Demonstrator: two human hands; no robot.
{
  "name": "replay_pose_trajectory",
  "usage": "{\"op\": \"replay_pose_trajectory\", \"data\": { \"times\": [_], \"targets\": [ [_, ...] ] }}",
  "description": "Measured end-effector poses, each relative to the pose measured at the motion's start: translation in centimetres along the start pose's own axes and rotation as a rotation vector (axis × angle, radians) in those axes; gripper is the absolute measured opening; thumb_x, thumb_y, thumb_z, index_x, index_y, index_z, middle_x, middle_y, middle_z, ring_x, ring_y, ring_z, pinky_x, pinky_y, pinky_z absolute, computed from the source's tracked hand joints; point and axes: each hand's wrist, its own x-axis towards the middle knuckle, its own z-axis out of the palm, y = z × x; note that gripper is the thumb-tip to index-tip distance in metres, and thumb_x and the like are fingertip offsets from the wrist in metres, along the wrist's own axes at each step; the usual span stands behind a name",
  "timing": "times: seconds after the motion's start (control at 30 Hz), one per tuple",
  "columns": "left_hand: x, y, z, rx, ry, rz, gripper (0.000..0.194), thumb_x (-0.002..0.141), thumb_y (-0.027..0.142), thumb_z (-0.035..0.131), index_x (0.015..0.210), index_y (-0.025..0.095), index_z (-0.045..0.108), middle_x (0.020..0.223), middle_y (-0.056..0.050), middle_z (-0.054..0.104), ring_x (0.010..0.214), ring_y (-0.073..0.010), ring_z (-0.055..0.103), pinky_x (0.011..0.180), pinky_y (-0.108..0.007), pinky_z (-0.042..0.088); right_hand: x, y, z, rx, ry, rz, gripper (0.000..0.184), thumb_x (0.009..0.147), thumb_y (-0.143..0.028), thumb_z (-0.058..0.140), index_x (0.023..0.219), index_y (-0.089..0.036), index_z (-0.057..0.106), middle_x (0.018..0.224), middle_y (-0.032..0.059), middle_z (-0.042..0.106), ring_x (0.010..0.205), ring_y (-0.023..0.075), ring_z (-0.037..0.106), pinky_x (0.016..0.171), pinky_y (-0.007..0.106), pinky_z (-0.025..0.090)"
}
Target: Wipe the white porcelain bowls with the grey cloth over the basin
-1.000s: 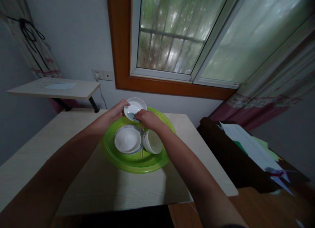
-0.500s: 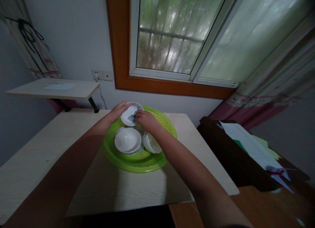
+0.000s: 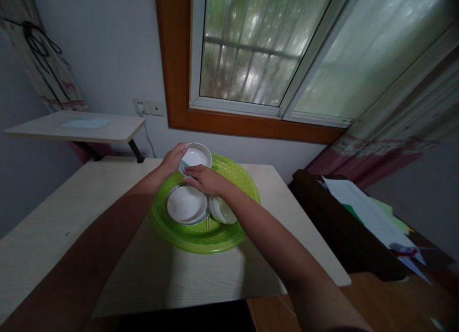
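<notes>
My left hand (image 3: 173, 160) grips the left rim of a white bowl (image 3: 198, 154), which is tilted toward me above the back of a green tray (image 3: 204, 247). Inside the bowl, the fingers of my right hand (image 3: 205, 178) press a small pale-blue cloth (image 3: 183, 166) near its lower left side. Most of the cloth is hidden under those fingers. A stack of white bowls (image 3: 185, 204) sits just below on the tray. More bowls (image 3: 224, 210) lean to the right, partly behind my right forearm. Between them the ends of chopsticks (image 3: 208, 222) show.
The tray stands on a pale wooden table (image 3: 204, 279). A raised shelf (image 3: 75, 126) on black legs is at the back left, near a wall socket (image 3: 148, 107) with a cord. Papers (image 3: 358, 212) lie on a dark piece of furniture to the right.
My right hand has moved left and slightly down across the bowl with the cloth. The bowl has shifted a little up and right, with my left hand still on its rim.
</notes>
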Motion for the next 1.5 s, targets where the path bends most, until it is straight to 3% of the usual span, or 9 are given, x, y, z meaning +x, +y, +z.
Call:
{"op": "replay_pose_trajectory", "data": {
  "times": [0.13, 0.3, 0.5, 0.67, 0.77, 0.93, 1.1, 1.3, 1.5],
  "targets": [
    [-0.5, 0.6, -0.3, 0.180, -0.034, 0.012, 0.052, 0.097, 0.061, 0.035, 0.109, 0.019, 0.064, 0.103, -0.007, 0.069, 0.094, -0.0213, 0.060, 0.088, -0.033, 0.047, -0.5, -0.1, -1.3, -0.195, -0.082, 0.179, 0.053, 0.109, -0.046, 0.036, 0.106, -0.011, 0.076, 0.106, 0.0155, 0.076, 0.107, 0.0254, 0.066, 0.097, 0.036, 0.049],
    [-0.6, 1.0, -0.5, 0.370, -0.055, 0.006, 0.049, 0.098, 0.058, 0.035, 0.113, 0.021, 0.063, 0.097, -0.005, 0.069, 0.089, -0.0223, 0.061, 0.083, -0.034, 0.046, -0.7, -0.1, -1.4, -0.358, -0.104, 0.276, 0.043, 0.105, -0.038, 0.046, 0.105, -0.009, 0.077, 0.107, 0.0180, 0.076, 0.113, 0.0294, 0.062, 0.095, 0.037, 0.050],
    [-0.5, 1.1, -0.7, 0.400, -0.044, 0.028, 0.045, 0.098, 0.054, 0.036, 0.110, 0.021, 0.063, 0.100, -0.006, 0.069, 0.091, -0.0221, 0.060, 0.086, -0.034, 0.046, -0.5, -0.4, -0.6, -0.301, -0.098, 0.250, 0.047, 0.107, -0.044, 0.043, 0.106, -0.011, 0.077, 0.109, 0.0162, 0.076, 0.112, 0.0292, 0.063, 0.097, 0.039, 0.050],
    [-0.6, 1.3, -0.7, 0.387, -0.049, 0.038, 0.045, 0.098, 0.053, 0.035, 0.113, 0.020, 0.061, 0.107, -0.007, 0.069, 0.095, -0.0222, 0.060, 0.091, -0.035, 0.046, -0.3, -0.1, 0.5, -0.022, -0.057, 0.068, 0.051, 0.107, -0.047, 0.042, 0.141, -0.013, 0.058, 0.138, 0.0139, 0.066, 0.125, 0.0253, 0.061, 0.110, 0.039, 0.044],
    [-0.5, 1.2, -0.7, 0.378, -0.042, 0.040, 0.045, 0.098, 0.053, 0.034, 0.113, 0.021, 0.061, 0.107, -0.007, 0.069, 0.094, -0.0216, 0.059, 0.091, -0.035, 0.046, -0.2, 0.1, 1.0, 0.098, -0.011, 0.032, 0.056, 0.107, -0.048, 0.040, 0.149, -0.011, 0.050, 0.148, 0.0159, 0.058, 0.135, 0.0251, 0.055, 0.115, 0.039, 0.040],
    [-0.5, 0.9, -0.7, 0.364, -0.045, 0.041, 0.046, 0.098, 0.056, 0.033, 0.112, 0.022, 0.061, 0.105, -0.006, 0.069, 0.095, -0.0211, 0.060, 0.091, -0.034, 0.046, -0.1, 0.2, 0.1, 0.111, -0.067, 0.055, 0.056, 0.110, -0.047, 0.028, 0.134, -0.012, 0.064, 0.134, 0.0146, 0.068, 0.126, 0.0211, 0.062, 0.108, 0.034, 0.043],
    [-0.5, 1.0, -0.6, 0.372, -0.076, 0.010, 0.047, 0.097, 0.057, 0.035, 0.115, 0.022, 0.061, 0.107, -0.006, 0.069, 0.098, -0.0224, 0.061, 0.091, -0.035, 0.046, -0.6, 0.2, -1.3, -0.187, -0.160, 0.244, 0.063, 0.108, -0.053, 0.031, 0.102, -0.012, 0.078, 0.104, 0.0165, 0.077, 0.104, 0.0257, 0.069, 0.092, 0.035, 0.049],
    [-0.5, 1.1, -0.6, 0.365, -0.056, -0.026, 0.048, 0.098, 0.057, 0.035, 0.118, 0.022, 0.061, 0.109, -0.007, 0.070, 0.098, -0.0226, 0.061, 0.092, -0.035, 0.047, -0.8, 0.1, -1.5, -0.381, -0.106, 0.288, 0.038, 0.103, -0.035, 0.051, 0.108, -0.009, 0.077, 0.113, 0.0183, 0.074, 0.120, 0.0295, 0.059, 0.101, 0.037, 0.047],
    [-0.7, 1.3, -0.6, 0.376, -0.079, 0.017, 0.047, 0.097, 0.057, 0.035, 0.114, 0.022, 0.061, 0.107, -0.007, 0.070, 0.097, -0.0231, 0.061, 0.092, -0.036, 0.047, -0.7, 0.5, -0.4, -0.169, -0.160, 0.158, 0.041, 0.105, -0.040, 0.048, 0.116, -0.010, 0.074, 0.117, 0.0173, 0.074, 0.118, 0.0260, 0.063, 0.108, 0.038, 0.043]
  ]
}}
